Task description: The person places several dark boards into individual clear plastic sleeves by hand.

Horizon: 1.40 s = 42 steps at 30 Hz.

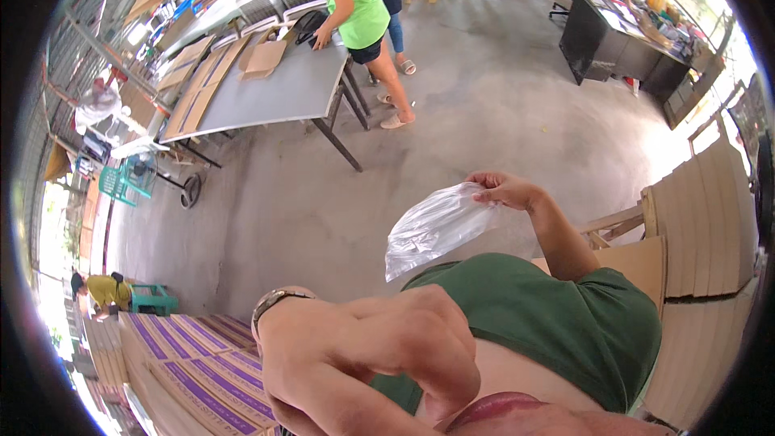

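Note:
My right hand [507, 190] is out in front of me to the right, its thumb and fingers closed on the gathered edge of a clear plastic bag [436, 228]. The thin, crinkled bag hangs down to the left, above the floor and beside my green shirt [549, 315]. Very close to the camera, my left hand [375, 343] is raised with bent, closed fingers and a watch [278, 299] on its wrist. Whatever lies between those fingertips, if anything, is hidden from view.
Stacked flat cardboard [706, 218] stands at my right, and purple-striped cardboard [194, 363] at my lower left. Ahead is a grey table [274, 89] with a person in light green beside it. A black desk [601, 40] and seated person are far right. Another person sits far left.

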### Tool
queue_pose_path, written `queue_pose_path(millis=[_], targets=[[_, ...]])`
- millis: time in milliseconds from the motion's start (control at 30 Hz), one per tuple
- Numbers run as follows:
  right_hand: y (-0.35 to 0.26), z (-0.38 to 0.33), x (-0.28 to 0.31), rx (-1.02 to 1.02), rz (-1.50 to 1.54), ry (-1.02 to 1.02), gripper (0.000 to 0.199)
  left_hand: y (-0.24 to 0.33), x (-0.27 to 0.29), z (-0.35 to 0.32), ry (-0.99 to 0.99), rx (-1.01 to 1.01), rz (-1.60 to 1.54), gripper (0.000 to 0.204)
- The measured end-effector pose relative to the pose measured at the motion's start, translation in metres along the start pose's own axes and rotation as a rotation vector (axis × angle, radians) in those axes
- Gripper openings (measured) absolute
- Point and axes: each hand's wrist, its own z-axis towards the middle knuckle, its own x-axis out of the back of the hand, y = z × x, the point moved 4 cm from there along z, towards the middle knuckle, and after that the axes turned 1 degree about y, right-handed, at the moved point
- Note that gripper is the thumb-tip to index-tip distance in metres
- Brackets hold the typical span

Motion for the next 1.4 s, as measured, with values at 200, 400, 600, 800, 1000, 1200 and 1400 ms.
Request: queue_pose_path(millis=[200, 400, 600, 800, 1000, 1200, 1400], targets=[[-0.010, 0.021, -0.005, -0.002, -0.043, -0.099, 0.035, -0.002, -0.003, 0.001, 0.104, 0.172, -0.047, 0.009], [-0.019, 0.036, -0.019, -0.047, -0.095, -0.223, 0.036, -0.015, -0.014, -0.008, 0.266, -0.017, 0.029, 0.010], [-0.026, 0.032, -0.028, -0.022, -0.082, -0.223, 0.038, -0.008, -0.007, 0.002, 0.137, 0.031, 0.038, 0.013], [-0.027, 0.024, -0.029, -0.015, -0.095, -0.224, 0.037, -0.010, -0.018, -0.006, 0.208, -0.002, -0.007, 0.015], [-0.020, 0.019, -0.032, -0.030, -0.106, -0.217, 0.036, 0.011, -0.005, -0.008, 0.136, 0.151, -0.104, 0.019], [-0.012, 0.019, -0.036, -0.055, -0.153, -0.201, 0.039, 0.003, -0.017, -0.007, 0.231, -0.108, -0.025, 0.013], [-0.012, 0.025, -0.049, -0.064, -0.119, -0.247, 0.041, 0.025, -0.007, -0.018, 0.088, 0.126, -0.132, 0.021]])
